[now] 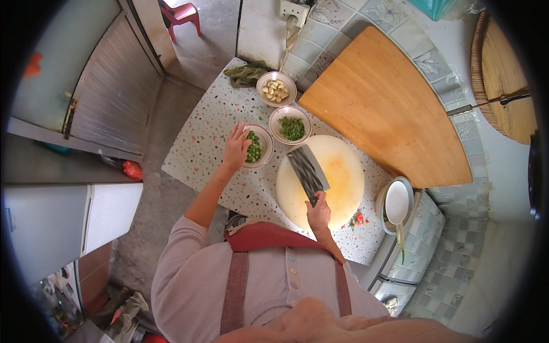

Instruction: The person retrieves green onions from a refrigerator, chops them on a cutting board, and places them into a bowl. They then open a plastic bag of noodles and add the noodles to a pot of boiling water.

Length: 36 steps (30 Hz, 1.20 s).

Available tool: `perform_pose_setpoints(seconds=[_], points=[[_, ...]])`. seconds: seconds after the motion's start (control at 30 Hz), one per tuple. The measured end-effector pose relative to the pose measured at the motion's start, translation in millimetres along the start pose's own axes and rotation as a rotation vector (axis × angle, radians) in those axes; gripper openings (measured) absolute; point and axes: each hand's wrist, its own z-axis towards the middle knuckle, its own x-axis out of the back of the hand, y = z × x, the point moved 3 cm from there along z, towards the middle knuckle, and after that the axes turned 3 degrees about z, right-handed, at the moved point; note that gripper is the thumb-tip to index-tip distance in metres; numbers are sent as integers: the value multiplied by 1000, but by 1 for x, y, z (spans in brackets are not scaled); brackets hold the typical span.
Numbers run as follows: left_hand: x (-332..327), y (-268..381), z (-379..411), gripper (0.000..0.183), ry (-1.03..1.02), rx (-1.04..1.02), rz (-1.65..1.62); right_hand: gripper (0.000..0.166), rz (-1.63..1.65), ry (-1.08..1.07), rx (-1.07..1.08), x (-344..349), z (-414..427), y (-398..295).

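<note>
My right hand (319,213) grips the dark handle of a Chinese cleaver (309,171). The broad blade lies over the round, pale chopping board (343,188), which has a yellow-orange stain. At the left, my left hand (235,146) is over the near-left side of a bowl (266,159) of chopped green scallions (254,148). Its fingers reach across the rim; whether they grip it is hard to see. Just beyond stands a second bowl (274,133) holding chopped green herbs (292,127). Farther back, a third bowl (260,95) contains peeled garlic cloves (274,91).
A large wooden board (386,107) leans against the tiled wall. Red and green scraps (358,219) lie on the speckled tabletop (197,145) beside the chopping board. To the right, a white ladle (397,203) rests across a bowl (381,203). Dark green leaves (246,75) lie at the back corner.
</note>
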Motion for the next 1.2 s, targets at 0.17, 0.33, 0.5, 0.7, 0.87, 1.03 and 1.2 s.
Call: perform_pose_setpoints(seconds=[0.17,0.33,0.5,0.7,0.87,1.03,1.2], points=[[-22,-9,4,57,64,365,-775,44,53,130,-61,-1,-25,53],[-42,7,-4,89,157,789,-1644,32,-452,-72,-17,-2,-14,47],[-30,29,-14,93,272,774,-1964,55,383,-265,523,-33,34,-95],[-7,44,-22,86,86,757,-1702,60,-102,-253,784,-113,113,-131],[40,24,-84,76,101,766,-1172,47,166,-170,409,-79,129,-33],[42,8,-169,67,299,930,-1326,54,78,9,154,-60,89,2],[26,25,-221,60,300,1033,-1424,32,227,7,198,-87,124,-10]])
